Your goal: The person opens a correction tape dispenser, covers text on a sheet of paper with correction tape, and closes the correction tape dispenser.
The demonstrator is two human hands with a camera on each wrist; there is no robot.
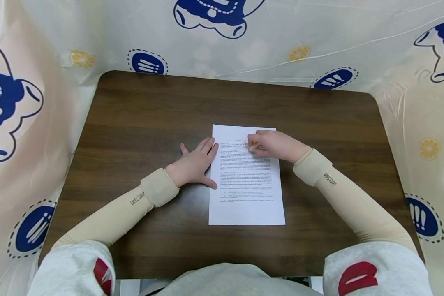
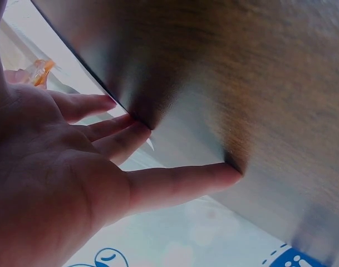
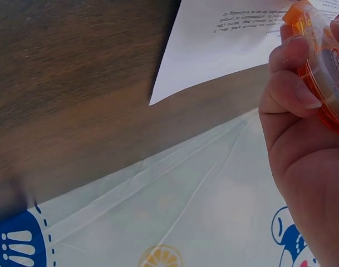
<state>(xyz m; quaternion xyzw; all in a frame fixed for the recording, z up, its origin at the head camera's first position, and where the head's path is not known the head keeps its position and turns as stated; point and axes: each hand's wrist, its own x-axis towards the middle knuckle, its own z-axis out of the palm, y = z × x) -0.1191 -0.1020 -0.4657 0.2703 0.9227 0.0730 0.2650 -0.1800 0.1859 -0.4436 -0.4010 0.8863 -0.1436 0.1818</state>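
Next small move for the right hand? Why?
Probably draw the orange tool a short way along a printed line, keeping the left hand where it is. The right hand grips the tool over the upper text of the paper, and the left lies spread at the sheet's left edge, well placed to steady it. Whether the tip touches isn't clear.

Left fingers [image 1: 212,153] spread at left edge of printed sheet [image 1: 246,214]; right fingers [image 1: 254,138] hold orange item [image 1: 254,145].

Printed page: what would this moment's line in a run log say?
page: lies on table | left hand: spread at page's left edge | right hand: grips orange plastic tool over page's upper part
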